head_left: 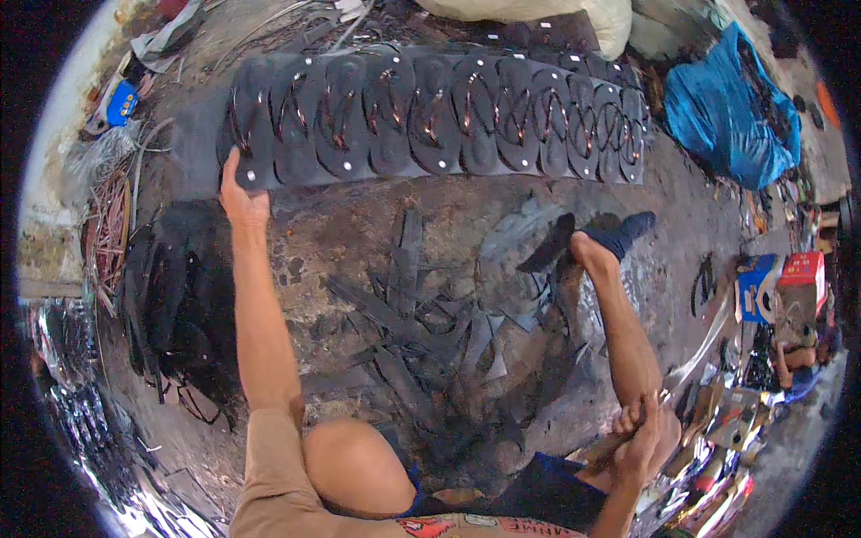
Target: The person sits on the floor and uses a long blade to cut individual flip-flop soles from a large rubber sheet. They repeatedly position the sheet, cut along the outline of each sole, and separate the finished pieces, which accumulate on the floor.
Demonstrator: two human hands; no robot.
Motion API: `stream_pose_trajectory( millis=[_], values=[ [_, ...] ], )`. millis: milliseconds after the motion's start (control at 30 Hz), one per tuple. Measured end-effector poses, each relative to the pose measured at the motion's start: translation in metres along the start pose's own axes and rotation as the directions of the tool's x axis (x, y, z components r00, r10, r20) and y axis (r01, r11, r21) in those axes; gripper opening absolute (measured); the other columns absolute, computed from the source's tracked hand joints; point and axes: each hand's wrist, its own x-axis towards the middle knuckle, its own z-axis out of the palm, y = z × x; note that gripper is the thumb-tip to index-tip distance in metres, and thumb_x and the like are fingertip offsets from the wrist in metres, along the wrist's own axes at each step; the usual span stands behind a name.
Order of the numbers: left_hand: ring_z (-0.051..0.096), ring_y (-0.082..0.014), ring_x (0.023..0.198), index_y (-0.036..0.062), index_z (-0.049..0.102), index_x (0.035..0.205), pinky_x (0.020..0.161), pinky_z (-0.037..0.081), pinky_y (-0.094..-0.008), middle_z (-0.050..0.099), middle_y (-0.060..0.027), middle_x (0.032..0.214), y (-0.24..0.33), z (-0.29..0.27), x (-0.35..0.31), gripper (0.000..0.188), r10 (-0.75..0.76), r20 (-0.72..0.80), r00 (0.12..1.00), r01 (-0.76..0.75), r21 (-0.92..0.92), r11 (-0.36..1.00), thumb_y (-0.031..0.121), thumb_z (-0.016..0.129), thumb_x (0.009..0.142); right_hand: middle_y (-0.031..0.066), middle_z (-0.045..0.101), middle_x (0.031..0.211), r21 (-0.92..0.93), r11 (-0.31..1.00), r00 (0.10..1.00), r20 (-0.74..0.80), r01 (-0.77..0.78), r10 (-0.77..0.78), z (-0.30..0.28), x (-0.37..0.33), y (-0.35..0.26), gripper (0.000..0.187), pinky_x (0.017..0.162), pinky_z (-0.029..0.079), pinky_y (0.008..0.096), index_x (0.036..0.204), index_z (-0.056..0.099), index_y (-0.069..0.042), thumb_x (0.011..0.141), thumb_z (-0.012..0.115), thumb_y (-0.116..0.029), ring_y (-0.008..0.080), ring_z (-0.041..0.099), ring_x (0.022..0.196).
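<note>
My left hand [242, 195] reaches forward to the left end of a long row of black flip-flops. Its fingers are closed at the lower end of the leftmost flip-flop [255, 99], one finger lying along its edge. The flip-flops overlap side by side, with shiny coppery marks on their straps and small white dots on the soles. Beneath them lies a dark grey sheet [193, 143]. Near the lower right, my right hand [639, 441] rests against my bent leg with its fingers curled, and no object shows in it.
Dark rubber offcuts [408, 314] litter the floor before me, beside my outstretched leg [619, 332]. A black heap [179, 296] lies left. At right are a blue plastic bag [731, 117] and a red, white and blue box [776, 285]. Pale sacks [538, 11] stand behind the row.
</note>
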Motion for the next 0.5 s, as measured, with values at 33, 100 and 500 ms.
stream_pose_trajectory(
  millis=[33,100,500],
  values=[
    [0.065,-0.0287,0.122,-0.0001,0.060,0.136,0.103,0.056,-0.0491,0.065,-0.0142,0.135,0.022,0.018,-0.007,0.047,0.044,0.040,0.998,-0.053,0.241,0.969,0.019,0.073,0.096,-0.0031,0.048,0.073,-0.048,0.999,1.000,-0.012,0.019,-0.020,0.018,0.003,-0.004,0.021,0.048,0.036,0.0248,0.118,0.061,-0.016,0.106,0.062,-0.032,0.0099,0.042,0.053],
    [0.064,-0.0292,0.122,-0.0023,0.056,0.140,0.101,0.058,-0.0473,0.063,-0.0155,0.137,0.059,0.051,-0.008,0.056,0.065,0.046,0.997,-0.079,0.626,0.776,0.020,0.076,0.094,-0.0040,0.047,0.074,-0.151,0.987,0.999,0.000,0.045,-0.046,0.057,0.009,-0.014,0.025,0.050,0.035,0.0233,0.125,0.061,-0.015,0.106,0.063,-0.030,0.0083,0.041,0.054],
    [0.070,-0.0239,0.095,-0.0028,0.068,0.120,0.072,0.064,-0.0359,0.069,-0.0106,0.116,0.270,0.049,-0.111,0.039,0.260,0.167,0.951,-0.299,0.705,0.643,0.018,0.079,0.089,0.0161,0.075,0.097,-0.042,0.990,0.908,0.395,-0.133,0.139,0.336,0.146,0.109,0.052,0.056,0.051,0.0377,0.119,0.060,-0.001,0.104,0.064,-0.050,0.0284,0.076,0.078]
  ],
)
